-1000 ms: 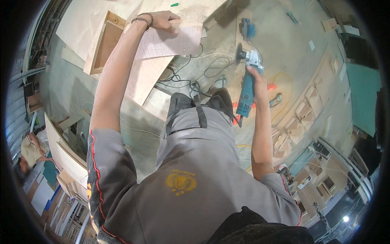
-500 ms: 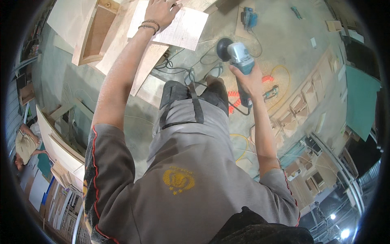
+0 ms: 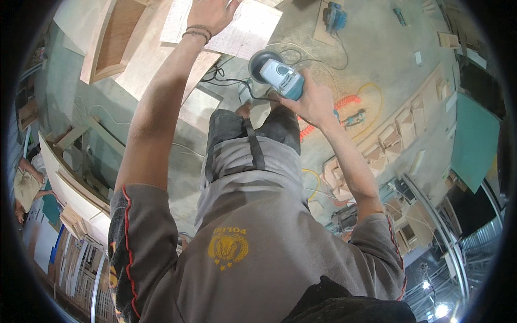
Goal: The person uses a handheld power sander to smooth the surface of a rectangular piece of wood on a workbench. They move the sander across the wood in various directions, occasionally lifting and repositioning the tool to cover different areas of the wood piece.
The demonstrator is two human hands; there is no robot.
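Observation:
My right hand (image 3: 315,102) is wrapped round the body of a teal and grey angle grinder (image 3: 284,79). Its round dark disc (image 3: 257,65) points up and left, close to the near right corner of a pale wooden board (image 3: 253,27). A gap between disc and board is hard to judge from here. On that board rests my left hand (image 3: 211,15), thumb spread away from the palm; the other fingertips are cut off by the picture's upper edge. The board lies across a larger plywood piece (image 3: 156,59).
An open wooden box frame (image 3: 110,48) stands left of the plywood. A blue power tool (image 3: 335,19) and a coiled orange air hose (image 3: 347,101) lie on the floor, with cables near my feet. Wooden parts (image 3: 390,142) line the right. Another person (image 3: 27,185) is at far left.
My right hand has brought the grinder left and closer to the board, with the disc now near its edge. My left hand stays on the board, slightly higher in the picture.

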